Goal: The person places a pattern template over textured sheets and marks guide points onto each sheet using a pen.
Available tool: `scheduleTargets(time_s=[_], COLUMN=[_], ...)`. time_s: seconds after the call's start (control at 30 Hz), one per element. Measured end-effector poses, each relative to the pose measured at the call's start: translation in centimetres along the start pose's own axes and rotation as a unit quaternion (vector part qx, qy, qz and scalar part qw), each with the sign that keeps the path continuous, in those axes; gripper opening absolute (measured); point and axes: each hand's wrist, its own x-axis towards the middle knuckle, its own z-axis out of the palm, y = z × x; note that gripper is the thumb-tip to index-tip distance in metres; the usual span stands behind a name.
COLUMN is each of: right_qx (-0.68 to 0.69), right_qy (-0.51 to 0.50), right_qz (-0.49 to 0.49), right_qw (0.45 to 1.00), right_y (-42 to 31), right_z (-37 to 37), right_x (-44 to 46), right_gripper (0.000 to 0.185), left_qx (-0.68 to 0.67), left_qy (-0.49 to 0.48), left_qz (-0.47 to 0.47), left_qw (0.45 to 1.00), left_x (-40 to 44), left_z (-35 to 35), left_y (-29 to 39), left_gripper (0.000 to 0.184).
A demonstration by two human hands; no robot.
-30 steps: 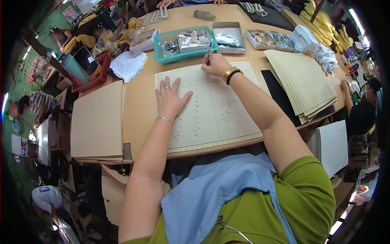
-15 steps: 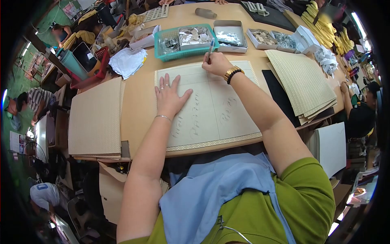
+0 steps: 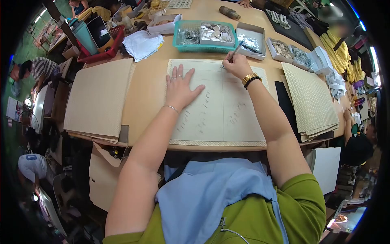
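A cream sheet with a patterned border [image 3: 199, 126] lies flat before me, marked with ruled lines and handwriting. My left hand [image 3: 181, 87] rests palm down on its upper left part, fingers spread, holding nothing. Near the sheet's top edge, my right hand [image 3: 238, 67] is closed around a pen [image 3: 237, 49] held upright at a slant. The pen's tip is close to the sheet; whether it touches is too small to tell. Just beyond stands a teal basket [image 3: 205, 48] with a white box of small pale pieces and a clear bag inside.
Stacked patterned sheets lie at left [image 3: 97, 99] and right [image 3: 310, 99]. Open boxes of small parts [image 3: 250, 40] line the back. White cloths [image 3: 142, 44] and a red basket [image 3: 103, 55] are at back left. A brown bottle [image 3: 230, 12] lies farther off. Other people work around.
The whole view has shifted as my head moved, so the table items appear farther right. My right hand with the pen stays near the sheet's top; my left hand stays flat.
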Motion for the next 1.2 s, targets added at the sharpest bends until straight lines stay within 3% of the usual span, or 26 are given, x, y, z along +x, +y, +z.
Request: scheduleTargets(time_s=[0.13, 1.2], right_qx=[-0.055, 0.002], right_qy=[0.004, 0.03], right_qz=[-0.02, -0.037], right_qw=[0.998, 0.999], right_y=[-0.4, 1.0], right_z=[-0.1, 1.1], right_x=[-0.2, -0.4], right_gripper=[0.028, 0.029], left_qx=[0.012, 0.001], left_qy=[-0.003, 0.016], left_qz=[-0.002, 0.008], left_qw=[1.0, 1.0], left_x=[0.1, 0.0], left_z=[-0.1, 0.1], left_y=[0.1, -0.1], left_gripper=[0.079, 0.077])
